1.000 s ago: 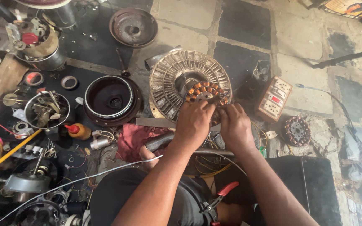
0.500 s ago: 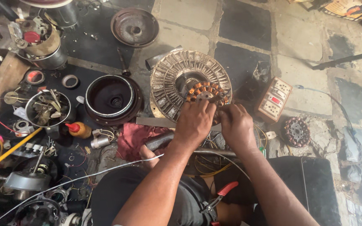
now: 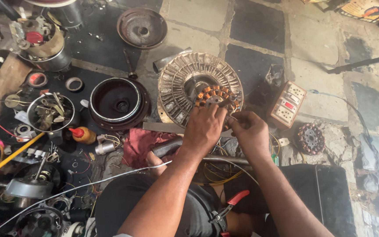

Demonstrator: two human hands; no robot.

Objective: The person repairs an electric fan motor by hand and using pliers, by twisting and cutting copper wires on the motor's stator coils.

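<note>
A round ribbed metal fan motor disc [image 3: 178, 85] lies on the stone floor with a copper-wound stator [image 3: 213, 93] in its middle. My left hand [image 3: 205, 131] rests on the near edge of the stator, fingers curled onto the copper coils. My right hand [image 3: 251, 133] is just to its right, fingertips pinched together at the stator's near right edge. Whether a thin wire runs between the fingers is too small to tell. Both forearms reach forward over my lap.
A dark bowl-shaped motor cover [image 3: 117, 103] sits left of the disc, and a rusty round cover [image 3: 142, 27] lies farther back. A switch board [image 3: 288, 103] and a small stator [image 3: 310, 138] lie to the right. A red cloth [image 3: 139, 142], red-handled pliers [image 3: 230, 205] and a bowl of parts [image 3: 49, 112] are close by.
Both hands stay at the stator with only small finger movements. The view has shifted slightly.
</note>
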